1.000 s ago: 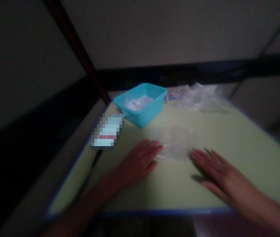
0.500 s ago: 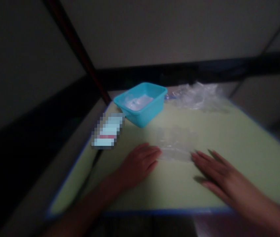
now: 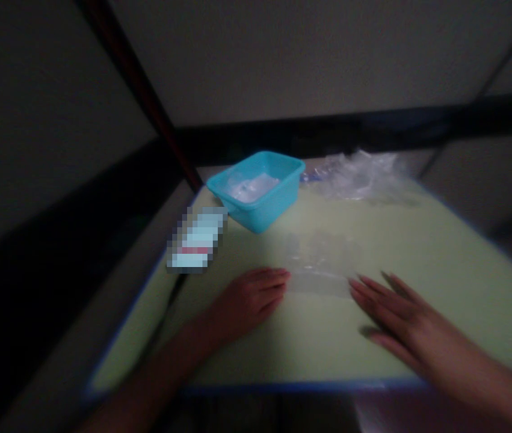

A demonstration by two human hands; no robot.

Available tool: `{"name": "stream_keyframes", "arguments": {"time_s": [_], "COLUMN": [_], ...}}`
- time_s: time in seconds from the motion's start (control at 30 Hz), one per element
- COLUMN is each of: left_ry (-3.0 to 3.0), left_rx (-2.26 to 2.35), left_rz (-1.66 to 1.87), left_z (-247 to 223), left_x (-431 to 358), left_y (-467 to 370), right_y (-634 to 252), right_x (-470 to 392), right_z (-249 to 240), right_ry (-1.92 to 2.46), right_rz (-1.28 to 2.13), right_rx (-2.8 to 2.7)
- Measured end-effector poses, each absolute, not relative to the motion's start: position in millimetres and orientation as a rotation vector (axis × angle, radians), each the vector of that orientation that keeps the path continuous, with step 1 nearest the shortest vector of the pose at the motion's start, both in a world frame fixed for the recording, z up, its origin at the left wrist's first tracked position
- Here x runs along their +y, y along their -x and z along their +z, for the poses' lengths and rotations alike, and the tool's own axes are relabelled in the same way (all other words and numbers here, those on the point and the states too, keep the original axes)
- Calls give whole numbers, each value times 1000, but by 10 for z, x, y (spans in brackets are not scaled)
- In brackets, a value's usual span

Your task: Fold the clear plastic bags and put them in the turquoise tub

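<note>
Clear plastic [image 3: 323,263] lies flat; left hand [image 3: 249,302] at eight o'clock, right hand [image 3: 413,325] at four, both unclenched, should smooth evenly.

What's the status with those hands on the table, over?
Left hand and right hand palms down, fingertips by opposite sides of plastic piece. Piece lying flat, wrinkled. Blue basket and crumpled plastic farther back, apart from it.

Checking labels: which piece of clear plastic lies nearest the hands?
The flat sheet between the left hand and right hand; the crumpled heap lies farther back, and whitish, plastic-looking material sits inside the blue basin.
</note>
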State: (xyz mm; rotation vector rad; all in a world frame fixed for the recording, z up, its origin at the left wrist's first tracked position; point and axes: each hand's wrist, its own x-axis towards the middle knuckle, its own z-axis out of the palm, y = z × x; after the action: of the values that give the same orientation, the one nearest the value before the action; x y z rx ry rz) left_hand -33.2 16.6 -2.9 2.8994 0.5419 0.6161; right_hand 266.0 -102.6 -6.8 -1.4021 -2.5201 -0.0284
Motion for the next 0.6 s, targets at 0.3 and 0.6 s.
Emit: {"name": "stream_keyframes", "arguments": {"time_s": [0.3, 0.6], "left_ry": [-2851, -2969], "left_rx": [560, 537], "left_rz": [558, 654], "left_z": [2, 62], "left_x": [162, 127], "left_y": [357, 237], "right_y": [-2692, -2646], "right_x": [-1031, -849], "right_z": [-107, -1], "right_ry": [1358, 1221], "right_rz": [-128, -330], "right_rx": [-2549, -2625]}}
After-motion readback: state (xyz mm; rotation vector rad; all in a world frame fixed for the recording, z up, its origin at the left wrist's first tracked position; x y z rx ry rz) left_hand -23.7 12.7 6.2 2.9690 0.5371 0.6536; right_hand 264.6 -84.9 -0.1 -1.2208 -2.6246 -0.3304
